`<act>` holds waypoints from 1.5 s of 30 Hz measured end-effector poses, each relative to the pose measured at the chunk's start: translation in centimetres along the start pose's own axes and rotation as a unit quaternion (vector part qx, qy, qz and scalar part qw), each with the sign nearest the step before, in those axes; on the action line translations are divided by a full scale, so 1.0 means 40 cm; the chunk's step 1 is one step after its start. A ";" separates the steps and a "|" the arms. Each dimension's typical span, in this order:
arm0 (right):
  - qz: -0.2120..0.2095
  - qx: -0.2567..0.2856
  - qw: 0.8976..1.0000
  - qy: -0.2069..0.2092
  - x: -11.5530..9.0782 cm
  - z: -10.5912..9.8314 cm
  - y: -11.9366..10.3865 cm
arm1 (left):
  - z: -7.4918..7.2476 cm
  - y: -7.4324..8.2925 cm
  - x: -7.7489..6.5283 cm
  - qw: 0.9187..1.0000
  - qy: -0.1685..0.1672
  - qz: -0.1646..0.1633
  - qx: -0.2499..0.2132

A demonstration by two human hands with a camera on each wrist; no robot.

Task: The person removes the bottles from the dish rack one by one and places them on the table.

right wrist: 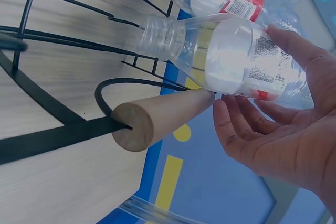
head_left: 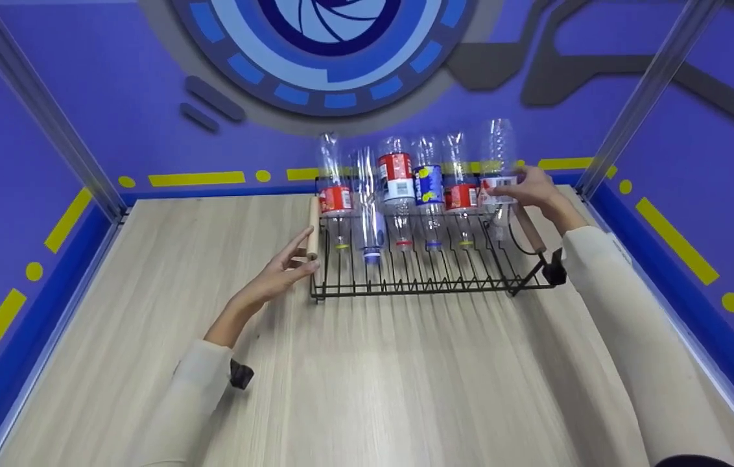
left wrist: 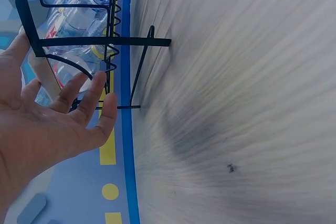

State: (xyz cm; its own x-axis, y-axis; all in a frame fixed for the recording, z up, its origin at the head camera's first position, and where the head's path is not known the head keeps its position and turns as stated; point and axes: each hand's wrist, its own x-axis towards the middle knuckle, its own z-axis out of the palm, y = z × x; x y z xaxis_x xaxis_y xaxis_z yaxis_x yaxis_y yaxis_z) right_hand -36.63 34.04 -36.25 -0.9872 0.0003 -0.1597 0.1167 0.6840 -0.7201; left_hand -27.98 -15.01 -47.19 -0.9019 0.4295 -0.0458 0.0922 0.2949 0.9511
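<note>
My right hand (head_left: 532, 189) grips a clear plastic bottle (head_left: 498, 146) with a white and red label, thumb on one side and fingers on the other. This bottle is neck-down at the right end of a black wire rack (head_left: 419, 293); its bare threaded neck, without a cap, shows in the right wrist view beside the rack's wires. My left hand (head_left: 279, 269) is at the rack's left wooden handle (head_left: 313, 227), its fingers spread and loosely bent in the left wrist view. Another wooden handle (right wrist: 168, 116) lies just below the gripped bottle.
Several empty bottles stand neck-down in the rack, among them a red-labelled one (head_left: 336, 198), an unlabelled one (head_left: 367, 201) and one with a blue label (head_left: 429, 185). The rack stands on a wood-grain table (head_left: 354, 383), with blue-purple panels (head_left: 146, 130) behind and at the sides.
</note>
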 end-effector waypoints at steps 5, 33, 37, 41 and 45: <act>0.001 0.031 0.999 -0.021 -0.019 -0.002 0.016 | 0.000 0.004 -0.003 1.000 -0.003 -0.012 0.004; -0.071 0.065 0.993 -0.064 -0.119 0.010 -0.016 | 0.003 0.000 -0.003 1.000 0.002 -0.008 -0.006; -0.095 0.057 0.990 -0.084 -0.128 0.024 -0.030 | 0.004 -0.003 0.000 1.000 0.003 -0.003 -0.001; -0.116 0.051 0.986 -0.111 -0.134 0.036 -0.039 | 0.004 -0.001 -0.001 1.000 0.003 -0.008 0.001; -0.133 0.036 0.981 -0.133 -0.139 0.047 -0.045 | 0.003 -0.001 0.000 1.000 0.003 -0.009 -0.003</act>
State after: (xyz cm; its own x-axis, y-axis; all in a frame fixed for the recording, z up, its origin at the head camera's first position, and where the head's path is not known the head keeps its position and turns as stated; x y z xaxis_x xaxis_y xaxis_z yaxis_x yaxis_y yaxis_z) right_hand -31.16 31.43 -35.32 -0.9214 -0.3687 -0.1230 -0.1249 0.5806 -0.8045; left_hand -27.91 -14.91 -47.26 -0.9056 0.4197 -0.0609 0.0739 0.2977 0.9518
